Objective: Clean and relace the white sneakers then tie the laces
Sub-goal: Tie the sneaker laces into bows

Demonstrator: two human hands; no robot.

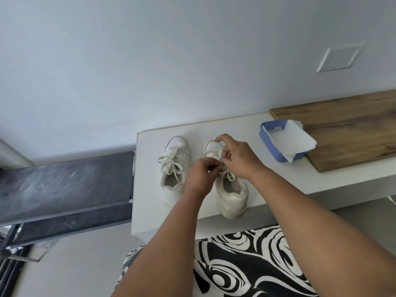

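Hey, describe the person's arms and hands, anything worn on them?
Both forearms are bare, with no sleeves in view. The left hand and right hand wear no gloves, and no watch or bracelet shows. Rings cannot be made out. Below the arms, a black-and-white swirl-patterned garment shows.

Both your bare forearms reach forward and converge. Your left hand [200,174] is knuckles-up, its fingers curled into a pinching grip. Your right hand [237,156] sits just beyond it, almost touching, with thumb and forefinger arched and the other fingers tucked in.
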